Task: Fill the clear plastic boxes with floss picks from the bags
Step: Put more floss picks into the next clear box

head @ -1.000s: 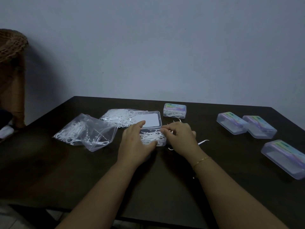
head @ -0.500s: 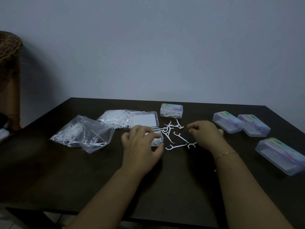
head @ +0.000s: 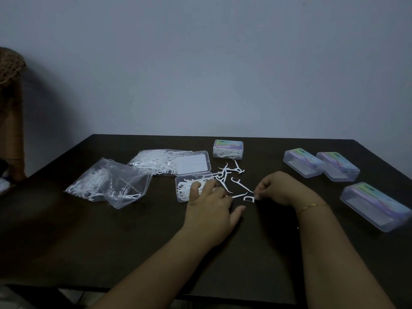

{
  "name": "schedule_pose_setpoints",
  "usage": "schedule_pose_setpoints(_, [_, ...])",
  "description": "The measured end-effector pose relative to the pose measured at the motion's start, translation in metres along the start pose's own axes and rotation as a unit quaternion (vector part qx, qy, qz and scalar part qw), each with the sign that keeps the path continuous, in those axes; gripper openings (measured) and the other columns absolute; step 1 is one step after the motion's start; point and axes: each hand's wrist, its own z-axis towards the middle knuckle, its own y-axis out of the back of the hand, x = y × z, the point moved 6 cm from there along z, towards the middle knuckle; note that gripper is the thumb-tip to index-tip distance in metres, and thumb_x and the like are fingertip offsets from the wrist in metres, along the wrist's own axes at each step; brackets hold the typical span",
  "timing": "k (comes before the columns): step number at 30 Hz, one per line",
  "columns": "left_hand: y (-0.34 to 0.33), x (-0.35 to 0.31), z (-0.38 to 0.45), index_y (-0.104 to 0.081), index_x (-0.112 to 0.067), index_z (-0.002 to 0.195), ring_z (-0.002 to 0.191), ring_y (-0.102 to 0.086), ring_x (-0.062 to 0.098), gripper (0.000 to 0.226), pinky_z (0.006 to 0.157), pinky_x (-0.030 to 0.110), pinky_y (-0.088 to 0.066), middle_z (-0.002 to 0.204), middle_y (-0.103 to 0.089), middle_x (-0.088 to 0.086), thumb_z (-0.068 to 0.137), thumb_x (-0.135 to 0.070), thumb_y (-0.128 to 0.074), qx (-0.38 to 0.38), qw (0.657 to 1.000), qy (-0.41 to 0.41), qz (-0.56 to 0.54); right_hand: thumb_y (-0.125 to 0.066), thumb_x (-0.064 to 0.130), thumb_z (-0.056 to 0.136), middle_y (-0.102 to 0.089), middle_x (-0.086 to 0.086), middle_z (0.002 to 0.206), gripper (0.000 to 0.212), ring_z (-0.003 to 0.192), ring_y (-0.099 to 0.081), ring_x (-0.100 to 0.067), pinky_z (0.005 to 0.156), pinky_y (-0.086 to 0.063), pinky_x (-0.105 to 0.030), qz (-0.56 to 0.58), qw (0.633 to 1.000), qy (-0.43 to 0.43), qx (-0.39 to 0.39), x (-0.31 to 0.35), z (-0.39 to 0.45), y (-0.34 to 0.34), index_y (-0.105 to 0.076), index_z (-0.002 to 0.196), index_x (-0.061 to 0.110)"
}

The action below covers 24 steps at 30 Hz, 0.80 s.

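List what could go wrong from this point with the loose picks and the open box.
1. The right hand pinches one floss pick by its tip; such a thin grip could slip and drop it.
2. Loose picks lie scattered beside the open box; the left hand or its forearm could sweep some away.
3. The left hand's fingers rest on the box's heaped picks and may flick some out.

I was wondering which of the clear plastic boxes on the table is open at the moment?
The open box, under the left hand, with its lid folded back. The closed box behind it and the three closed boxes on the right all have lids on.
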Motion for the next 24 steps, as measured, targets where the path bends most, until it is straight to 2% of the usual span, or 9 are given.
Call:
schedule_pose_setpoints(5, [-0.002, 0.004, 0.0, -0.074, -0.023, 0.068, 0.102, -0.058, 0.02, 0.047, 0.092, 0.043, -0.027, 0.08, -0.064, -0.006, 0.081, -0.051, -0.038, -0.004, 0.999, 0.031, 0.025, -0.068, 0.027, 0.084, -0.067, 0.005, 0.096, 0.017, 0.106, -0.057, -0.022, 0.101, -0.04, -0.045, -0.024, 0.998, 0.04, -0.032, 0.017, 0.002, -0.011, -0.064, 0.067, 0.03])
schedule_pose_setpoints(7, [-0.004, 0.004, 0.002, -0.073, -0.023, 0.068, 0.102, -0.054, 0.019, 0.045, 0.092, 0.044, -0.027, 0.082, -0.063, -0.006, 0.08, -0.047, -0.038, -0.006, 0.999, 0.028, 0.029, -0.066, 0.035, 0.085, -0.061, 0.003, 0.112, 0.007, 0.116, -0.05, -0.022, 0.103, -0.038, -0.041, -0.051, 0.996, 0.041, -0.053, 0.02, 0.002, -0.012, -0.063, 0.091, 0.032])
schedule_pose_setpoints(9, [-0.007, 0.002, 0.004, -0.073, -0.022, 0.069, 0.103, -0.05, 0.019, 0.044, 0.092, 0.044, -0.027, 0.081, -0.063, -0.007, 0.08, -0.044, -0.037, 0.005, 0.999, 0.015, 0.033, -0.063, 0.042, 0.087, -0.051, -0.002, 0.129, 0.039, 0.124, -0.042, -0.024, 0.104, -0.035, -0.04, -0.085, 0.994, 0.04, -0.062, 0.02, 0.003, -0.014, -0.055, 0.124, 0.032])
schedule_pose_setpoints(12, [-0.006, -0.003, 0.011, -0.073, -0.02, 0.07, 0.109, -0.045, 0.019, 0.042, 0.094, 0.044, -0.025, 0.086, -0.065, -0.005, 0.08, -0.038, -0.037, 0.024, 0.998, -0.004, 0.057, -0.061, 0.043, 0.087, -0.046, -0.004, 0.134, 0.04, 0.127, -0.037, -0.025, 0.103, -0.034, -0.039, -0.071, 0.993, 0.045, -0.079, 0.02, 0.002, -0.012, -0.056, 0.126, 0.035])
schedule_pose_setpoints(14, [-0.001, -0.006, 0.02, -0.074, -0.019, 0.09, 0.126, -0.037, 0.022, 0.036, 0.103, 0.046, -0.016, 0.112, -0.063, 0.0, 0.087, -0.033, -0.041, 0.059, 0.994, -0.012, 0.086, -0.062, 0.041, 0.087, -0.049, -0.002, 0.131, 0.031, 0.126, -0.039, -0.024, 0.102, -0.035, -0.039, -0.051, 0.994, 0.047, -0.082, 0.017, 0.006, -0.012, -0.063, 0.117, 0.035])
schedule_pose_setpoints(16, [-0.006, -0.006, 0.031, -0.055, -0.015, 0.126, 0.141, -0.016, 0.024, 0.038, 0.111, 0.048, -0.001, 0.141, -0.042, 0.007, 0.097, -0.03, -0.038, 0.138, 0.985, -0.016, 0.099, -0.062, 0.04, 0.088, -0.051, 0.0, 0.129, 0.024, 0.124, -0.04, -0.023, 0.101, -0.037, -0.04, -0.04, 0.995, 0.046, -0.085, 0.016, 0.008, -0.012, -0.065, 0.111, 0.036])
schedule_pose_setpoints(18, [-0.006, -0.004, 0.043, -0.029, -0.009, 0.144, 0.142, -0.012, 0.026, 0.052, 0.114, 0.048, 0.004, 0.146, -0.036, 0.012, 0.097, -0.031, -0.036, 0.197, 0.97, -0.008, 0.142, -0.063, 0.039, 0.087, -0.053, 0.0, 0.129, 0.022, 0.124, -0.04, -0.023, 0.102, -0.038, -0.04, -0.029, 0.995, 0.05, -0.086, 0.014, 0.011, -0.013, -0.066, 0.109, 0.035])
schedule_pose_setpoints(20, [-0.008, -0.002, 0.054, -0.01, -0.004, 0.15, 0.141, -0.015, 0.028, 0.064, 0.115, 0.048, 0.008, 0.144, -0.04, 0.016, 0.097, -0.029, -0.035, 0.229, 0.956, -0.005, 0.181, -0.062, 0.039, 0.087, -0.052, 0.0, 0.129, 0.023, 0.124, -0.04, -0.023, 0.102, -0.038, -0.04, -0.019, 0.995, 0.052, -0.087, 0.013, 0.011, -0.013, -0.066, 0.11, 0.035])
schedule_pose_setpoints(24, [-0.011, 0.001, 0.067, -0.013, -0.005, 0.15, 0.14, -0.023, 0.028, 0.064, 0.113, 0.051, 0.014, 0.142, -0.045, 0.012, 0.096, -0.028, -0.035, 0.309, 0.925, -0.025, 0.22, -0.056, 0.041, 0.091, -0.048, 0.0, 0.133, 0.03, 0.127, -0.035, -0.025, 0.101, -0.033, -0.039, -0.055, 0.993, 0.063, -0.081, 0.014, 0.01, -0.014, -0.058, 0.121, 0.045])
